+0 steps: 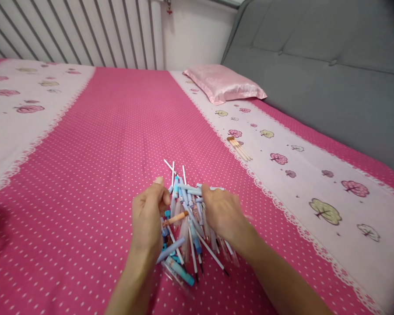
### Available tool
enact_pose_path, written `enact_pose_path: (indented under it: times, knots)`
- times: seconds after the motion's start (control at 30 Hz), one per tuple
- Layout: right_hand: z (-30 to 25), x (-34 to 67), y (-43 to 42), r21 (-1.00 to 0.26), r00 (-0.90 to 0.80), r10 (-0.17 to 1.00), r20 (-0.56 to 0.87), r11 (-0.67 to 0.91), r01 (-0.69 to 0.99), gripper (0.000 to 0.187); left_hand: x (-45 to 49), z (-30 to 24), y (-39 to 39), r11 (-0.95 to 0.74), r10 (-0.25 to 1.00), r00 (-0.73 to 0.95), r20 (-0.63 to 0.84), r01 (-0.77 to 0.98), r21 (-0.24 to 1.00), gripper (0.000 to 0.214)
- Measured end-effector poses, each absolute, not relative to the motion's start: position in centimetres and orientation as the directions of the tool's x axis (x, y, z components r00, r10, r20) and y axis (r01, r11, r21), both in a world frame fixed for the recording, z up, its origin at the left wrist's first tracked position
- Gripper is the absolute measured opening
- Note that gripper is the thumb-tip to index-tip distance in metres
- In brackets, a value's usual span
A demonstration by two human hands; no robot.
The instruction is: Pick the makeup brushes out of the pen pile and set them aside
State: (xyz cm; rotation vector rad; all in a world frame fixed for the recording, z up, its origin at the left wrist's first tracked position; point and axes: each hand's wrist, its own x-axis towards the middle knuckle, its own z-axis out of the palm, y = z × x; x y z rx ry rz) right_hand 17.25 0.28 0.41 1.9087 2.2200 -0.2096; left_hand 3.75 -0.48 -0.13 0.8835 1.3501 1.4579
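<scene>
A loose heap of pen parts lies on the pink dotted bedspread between my hands. White refills with dark tips, pale blue pen barrels, clear tubes and a turquoise cap are mixed in it. One peach-coloured pen piece with a brown end rests on top. My left hand is at the heap's left side with its fingers curled in; whatever they hold is hidden. Over the right side lies my right hand, blurred, its thumb beside the pale blue barrels and its other fingers mostly out of sight.
Several peach pens with brown ends lie together on the white printed strip to the right. Farther back is a pink satin pillow against the grey padded headboard. A white radiator stands beyond the bed.
</scene>
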Motion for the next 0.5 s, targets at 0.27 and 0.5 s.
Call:
enact_pose_path:
  times: [0.27,0.5]
  knots:
    - [2.7,20.0,0.1,-0.039,-0.117,0.974,-0.193,0.111,0.993,0.023,3.7,-0.3,-0.4,0.023,0.949,-0.308,-0.071,-0.157,0.987,0.043]
    - [5.1,22.8,0.0,-0.518,-0.016,0.998,-0.063,-0.019,0.855,0.012,3.6,-0.6,-0.5,0.036,0.961,-0.264,-0.079,-0.164,0.986,0.046]
